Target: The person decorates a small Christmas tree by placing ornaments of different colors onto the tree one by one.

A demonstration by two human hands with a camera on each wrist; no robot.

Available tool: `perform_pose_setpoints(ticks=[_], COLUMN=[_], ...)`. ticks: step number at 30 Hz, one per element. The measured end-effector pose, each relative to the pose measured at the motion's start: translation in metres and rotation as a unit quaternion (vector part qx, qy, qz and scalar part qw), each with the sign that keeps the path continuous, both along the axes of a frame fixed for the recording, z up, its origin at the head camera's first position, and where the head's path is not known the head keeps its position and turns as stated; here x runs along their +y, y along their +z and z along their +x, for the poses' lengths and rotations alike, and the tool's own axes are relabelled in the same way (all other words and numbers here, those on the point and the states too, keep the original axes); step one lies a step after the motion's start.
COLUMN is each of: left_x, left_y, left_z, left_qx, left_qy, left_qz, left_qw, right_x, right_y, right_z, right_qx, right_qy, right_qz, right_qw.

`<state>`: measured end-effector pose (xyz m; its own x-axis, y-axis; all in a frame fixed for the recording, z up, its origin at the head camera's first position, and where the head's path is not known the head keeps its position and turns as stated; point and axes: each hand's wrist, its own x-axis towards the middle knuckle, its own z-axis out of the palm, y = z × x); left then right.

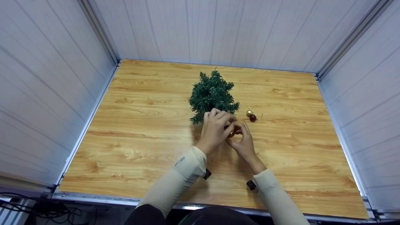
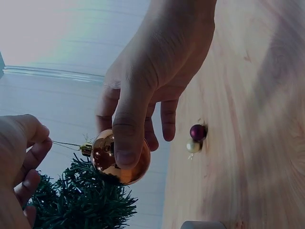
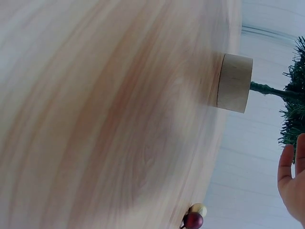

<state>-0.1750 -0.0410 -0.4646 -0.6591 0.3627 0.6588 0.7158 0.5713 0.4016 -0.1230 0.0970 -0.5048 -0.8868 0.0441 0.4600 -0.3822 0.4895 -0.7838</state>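
Gripping the copper-coloured bauble [image 2: 103,153] between the thumb and fingers of my right hand [image 1: 243,142], I hold it above the table [image 1: 140,156], on the front-edge side of the artificial Christmas tree [image 1: 212,93]. My left hand [image 1: 215,127] pinches the bauble's thread loop [image 2: 66,143]. Toward the table's right edge from the tree, a small gold bauble [image 1: 249,113] and a dark-red bauble [image 1: 252,117] lie touching.

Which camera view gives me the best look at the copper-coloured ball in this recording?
The left wrist view: the copper-coloured ball appears large there, its gold cap and string visible, though the right hand partly covers it. The head view shows only a small part of it; the right wrist view doesn't show it.
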Motion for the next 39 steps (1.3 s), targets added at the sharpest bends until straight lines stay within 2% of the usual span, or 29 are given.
perform_pose_setpoints(ticks=[15,20,25,32,35,39], left_x=[-0.003,-0.004,-0.004,-0.005,-0.006,-0.006], left_y=[0.003,0.004,0.005,0.004,0.003,0.002], left_z=[-0.001,-0.002,-0.003,-0.003,-0.003,-0.003], left_qx=[-0.006,-0.009,-0.012,-0.010,-0.007,-0.007], left_qy=[-0.011,-0.012,-0.012,-0.013,-0.015,-0.018], left_qz=[-0.019,-0.021,-0.025,-0.024,-0.021,-0.014], left_qw=[0.9998,0.9997,0.9995,0.9996,0.9996,0.9997], right_x=[0.002,0.003,0.008,0.013,0.013,0.012], right_y=[-0.002,0.001,0.010,0.031,0.040,0.047], right_z=[-0.002,-0.002,-0.003,-0.012,-0.015,-0.017], right_qx=[0.020,0.008,0.016,0.083,0.085,0.060], right_qy=[0.016,0.020,0.018,0.006,0.012,0.023], right_qz=[0.011,0.002,-0.011,0.020,0.015,-0.005], right_qw=[0.9996,0.9998,0.9997,0.9964,0.9962,0.9979])
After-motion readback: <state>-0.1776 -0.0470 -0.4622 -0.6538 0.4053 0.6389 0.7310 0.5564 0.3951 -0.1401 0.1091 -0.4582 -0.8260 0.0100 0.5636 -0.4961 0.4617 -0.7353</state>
